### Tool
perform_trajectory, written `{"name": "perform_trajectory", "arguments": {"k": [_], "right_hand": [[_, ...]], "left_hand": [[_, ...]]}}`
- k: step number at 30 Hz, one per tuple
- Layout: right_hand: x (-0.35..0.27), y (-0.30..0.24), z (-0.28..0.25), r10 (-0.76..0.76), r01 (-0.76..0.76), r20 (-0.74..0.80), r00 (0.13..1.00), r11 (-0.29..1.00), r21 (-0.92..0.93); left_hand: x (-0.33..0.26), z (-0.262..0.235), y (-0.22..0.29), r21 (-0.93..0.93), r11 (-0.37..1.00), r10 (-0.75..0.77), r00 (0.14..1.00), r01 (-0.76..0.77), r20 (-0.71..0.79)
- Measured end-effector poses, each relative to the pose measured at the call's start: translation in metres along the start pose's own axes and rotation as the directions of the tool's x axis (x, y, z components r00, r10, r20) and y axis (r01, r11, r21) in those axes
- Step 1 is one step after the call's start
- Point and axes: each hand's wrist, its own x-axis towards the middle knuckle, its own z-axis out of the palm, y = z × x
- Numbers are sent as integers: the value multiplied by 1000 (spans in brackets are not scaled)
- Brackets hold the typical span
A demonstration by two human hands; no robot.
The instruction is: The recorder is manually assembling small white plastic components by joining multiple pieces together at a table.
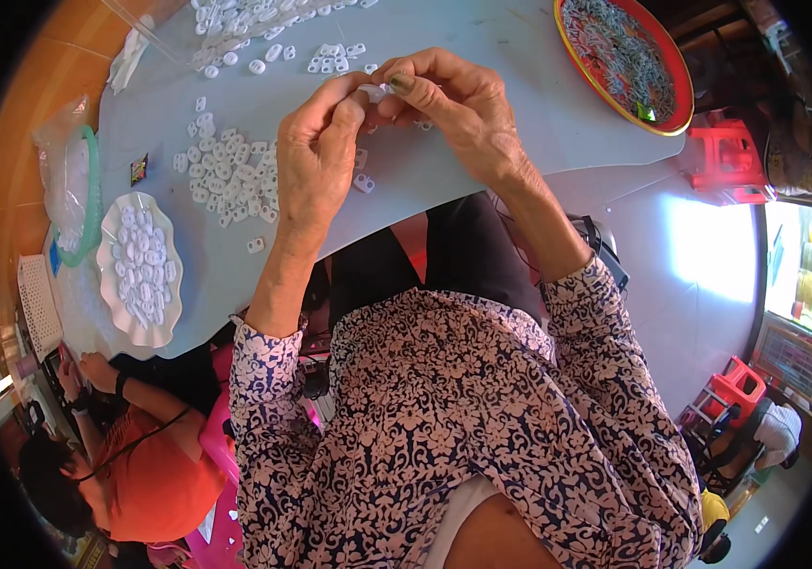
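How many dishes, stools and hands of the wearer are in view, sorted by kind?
White scalloped dish: 1
Round red tray: 1
Red plastic stools: 2
Wearer's hands, left hand and right hand, pinching a small white piece: 2
Total: 6

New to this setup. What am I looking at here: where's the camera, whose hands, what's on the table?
One picture, from a fisheye camera worn on a person's head, looking down, so straight edges bend near the rim. No robot here: the left hand and right hand are the wearer's own, meeting over a pale table and pinching a small white piece between the fingertips. On the table lie loose white plastic pieces, a white scalloped dish of them, and a red round tray filled with more. Another person in an orange shirt sits lower left.
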Motion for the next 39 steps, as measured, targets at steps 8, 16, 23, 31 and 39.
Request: {"name": "perform_trajectory", "arguments": {"k": [8, 16, 23, 31, 39], "right_hand": [[-1, -3, -1, 60, -58, -9, 998, 989, 138], [-1, 1, -1, 55, -56, 15, 998, 985, 164], [-2, -2, 3, -27, 27, 3, 1000, 999, -20], [-3, 1, 4, -71, 49, -142, 987, 987, -152], [-3, -1, 6, -113, 97, -89, 990, 982, -163]], "left_hand": [[-3, 3, -5, 154, 948, 288, 956, -277, -54], [-2, 3, 14, 39, 998, 46, 996, -43, -71], [1, -4, 7, -224, 952, -180, 974, 208, 139], [7, -2, 6, -450, 858, -242, 968, 247, 70], [9, -4, 7, -415, 883, -221, 974, 221, 50]]}}
